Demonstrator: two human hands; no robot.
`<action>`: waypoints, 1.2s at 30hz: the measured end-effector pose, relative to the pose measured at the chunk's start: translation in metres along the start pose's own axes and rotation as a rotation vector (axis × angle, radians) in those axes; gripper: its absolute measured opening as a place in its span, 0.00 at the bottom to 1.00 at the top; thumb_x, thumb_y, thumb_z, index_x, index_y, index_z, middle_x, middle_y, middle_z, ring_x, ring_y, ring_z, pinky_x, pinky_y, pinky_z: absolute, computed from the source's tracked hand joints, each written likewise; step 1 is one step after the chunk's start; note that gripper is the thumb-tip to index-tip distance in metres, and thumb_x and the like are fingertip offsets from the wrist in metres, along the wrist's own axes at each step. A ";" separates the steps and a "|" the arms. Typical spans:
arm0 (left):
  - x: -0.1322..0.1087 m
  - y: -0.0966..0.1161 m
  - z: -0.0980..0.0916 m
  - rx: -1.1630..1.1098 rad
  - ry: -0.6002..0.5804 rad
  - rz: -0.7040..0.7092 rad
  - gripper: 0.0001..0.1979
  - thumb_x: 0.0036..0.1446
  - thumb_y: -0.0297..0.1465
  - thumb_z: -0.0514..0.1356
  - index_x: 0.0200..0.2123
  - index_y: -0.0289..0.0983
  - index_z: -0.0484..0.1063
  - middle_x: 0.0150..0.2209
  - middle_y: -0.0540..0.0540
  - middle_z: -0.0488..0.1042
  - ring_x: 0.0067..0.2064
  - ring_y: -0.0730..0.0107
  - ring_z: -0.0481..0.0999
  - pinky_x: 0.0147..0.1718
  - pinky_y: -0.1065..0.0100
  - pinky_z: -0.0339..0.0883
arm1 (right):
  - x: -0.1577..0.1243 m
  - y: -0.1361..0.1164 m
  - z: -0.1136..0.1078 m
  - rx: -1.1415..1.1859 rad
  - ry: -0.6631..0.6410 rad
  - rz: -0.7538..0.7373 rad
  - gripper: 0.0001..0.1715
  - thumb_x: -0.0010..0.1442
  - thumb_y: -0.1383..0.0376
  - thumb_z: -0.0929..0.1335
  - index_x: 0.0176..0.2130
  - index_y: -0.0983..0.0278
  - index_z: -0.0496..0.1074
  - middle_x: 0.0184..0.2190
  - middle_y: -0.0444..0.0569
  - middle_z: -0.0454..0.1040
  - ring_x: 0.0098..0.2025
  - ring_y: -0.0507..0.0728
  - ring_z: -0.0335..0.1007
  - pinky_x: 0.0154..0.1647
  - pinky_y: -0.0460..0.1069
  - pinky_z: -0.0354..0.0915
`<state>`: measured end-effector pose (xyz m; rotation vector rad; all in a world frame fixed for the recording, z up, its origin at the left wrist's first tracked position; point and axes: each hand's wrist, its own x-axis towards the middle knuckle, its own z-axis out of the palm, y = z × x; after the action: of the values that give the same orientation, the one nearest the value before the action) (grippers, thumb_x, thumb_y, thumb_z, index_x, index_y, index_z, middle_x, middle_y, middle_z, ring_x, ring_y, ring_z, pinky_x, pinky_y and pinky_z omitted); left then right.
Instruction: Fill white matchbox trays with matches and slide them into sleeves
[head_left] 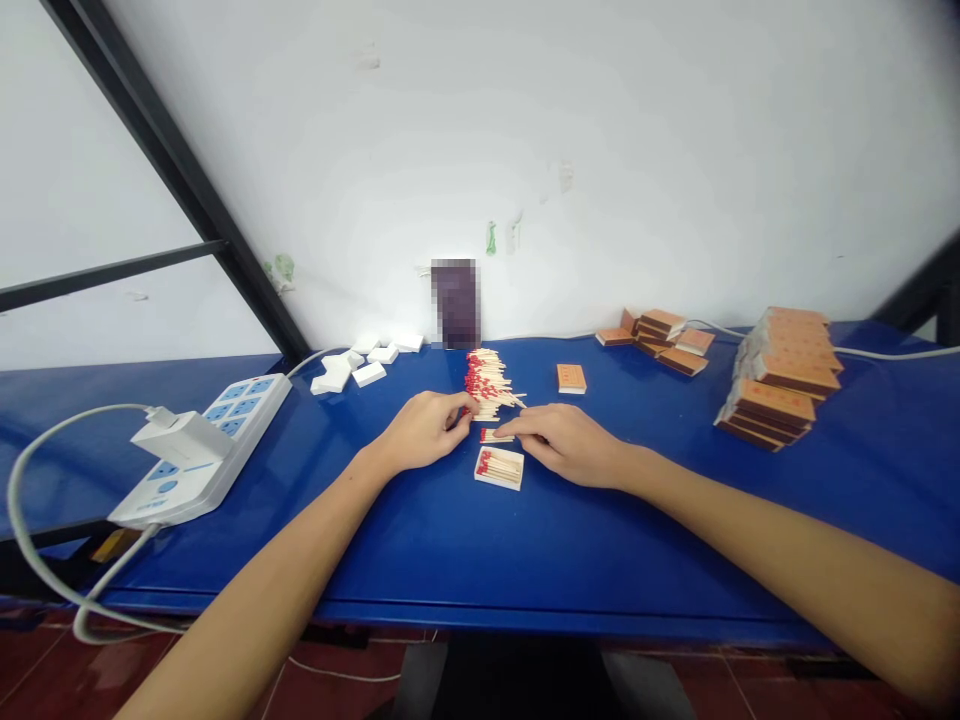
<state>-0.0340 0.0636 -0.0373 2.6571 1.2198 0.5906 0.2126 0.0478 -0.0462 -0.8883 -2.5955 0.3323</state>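
Note:
A pile of wooden matches (491,385) with red heads lies on the blue table. My left hand (426,430) is at the pile's left side, its index fingertip against the red heads and its thumb a little apart below. A small row of matches (489,436) lies just in front of the pile. My right hand (574,443) reaches in from the right, its index finger stretched out onto that row and its other fingers bent. Closer to me, a white matchbox tray (499,483) holds several matches, heads to the left.
One orange matchbox (571,379) lies right of the pile. More boxes lie scattered (660,338) and stacked (784,375) farther right. White trays (352,366) sit at back left. A power strip (217,440) with a plugged-in charger (182,447) is at left. A pixelated dark object (457,305) stands against the wall.

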 end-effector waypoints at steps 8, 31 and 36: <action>0.000 0.001 -0.001 0.006 -0.006 0.000 0.10 0.59 0.26 0.55 0.42 0.38 0.75 0.21 0.56 0.65 0.22 0.77 0.62 0.26 0.72 0.53 | 0.000 -0.001 -0.001 0.004 -0.006 -0.021 0.22 0.66 0.71 0.60 0.52 0.58 0.76 0.42 0.48 0.79 0.41 0.56 0.74 0.42 0.50 0.64; 0.000 0.002 -0.002 0.017 -0.015 0.000 0.11 0.57 0.25 0.55 0.41 0.37 0.75 0.21 0.55 0.66 0.22 0.76 0.63 0.27 0.72 0.54 | 0.001 -0.007 -0.002 0.031 0.014 0.073 0.22 0.64 0.70 0.61 0.53 0.61 0.75 0.47 0.48 0.80 0.44 0.57 0.76 0.43 0.51 0.66; 0.000 0.000 -0.002 -0.012 -0.023 -0.006 0.09 0.54 0.23 0.54 0.36 0.37 0.72 0.21 0.55 0.67 0.23 0.76 0.64 0.27 0.73 0.54 | 0.002 -0.006 -0.001 0.040 0.008 0.070 0.21 0.65 0.68 0.61 0.52 0.62 0.75 0.46 0.49 0.80 0.43 0.58 0.76 0.43 0.51 0.67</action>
<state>-0.0354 0.0637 -0.0352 2.6424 1.2140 0.5629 0.2087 0.0448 -0.0428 -0.9661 -2.5455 0.3970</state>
